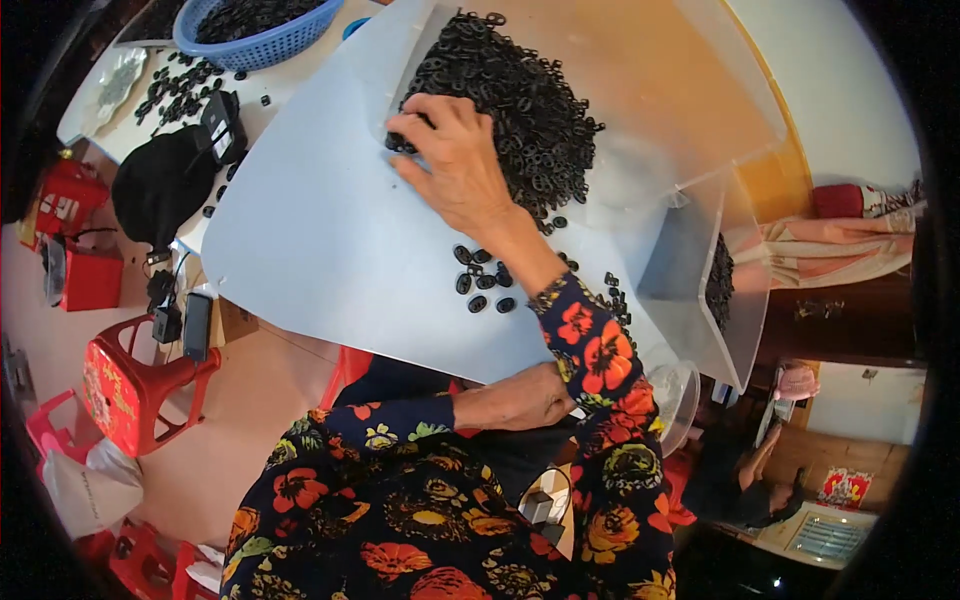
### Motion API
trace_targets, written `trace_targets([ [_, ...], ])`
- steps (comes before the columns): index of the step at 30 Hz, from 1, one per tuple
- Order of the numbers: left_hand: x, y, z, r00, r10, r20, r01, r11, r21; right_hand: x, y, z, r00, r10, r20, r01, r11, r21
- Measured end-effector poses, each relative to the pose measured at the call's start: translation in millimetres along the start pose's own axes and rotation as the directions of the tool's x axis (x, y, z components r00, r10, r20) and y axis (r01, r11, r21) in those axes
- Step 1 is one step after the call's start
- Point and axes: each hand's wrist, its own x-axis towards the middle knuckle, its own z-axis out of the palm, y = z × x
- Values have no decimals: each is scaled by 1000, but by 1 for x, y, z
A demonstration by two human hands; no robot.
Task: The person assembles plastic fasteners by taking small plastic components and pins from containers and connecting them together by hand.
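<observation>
A large heap of small black oval pieces with holes (510, 100) lies on a pale grey plastic sheet (310, 210). At the heap's left edge is my right hand (450, 165), its fingers curled over black pieces and its thumb below them. A small group of loose black pieces (480, 280) lies on the sheet beneath my right wrist. My left hand (520, 397) is closed near the sheet's front edge, under my right forearm. The right sleeve partly covers its fingers, so what they hold is hidden.
A blue basket (260, 45) of black pieces stands at the back left, with scattered pieces beside it. A translucent bin (690, 260) holding more pieces is at the right. A red stool (140, 385) stands at the left. Another person (740, 475) is at the far right.
</observation>
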Motion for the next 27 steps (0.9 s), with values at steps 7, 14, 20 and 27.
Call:
trace_targets([
  [7,2,25,-18,999,0,41,0,1000,0,-31,20,-13,998,45,50,-42,997,-71],
  [14,8,31,-20,991,84,-100,-88,996,-32,-78,33,-56,972,188,140,-183,982,-49],
  [20,10,34,-24,1000,-9,6,9,999,53,-107,41,-84,966,259,27,-259,966,19],
  [27,8,35,-22,999,-32,-21,33,999,42,-127,29,-93,939,313,139,-337,917,212],
])
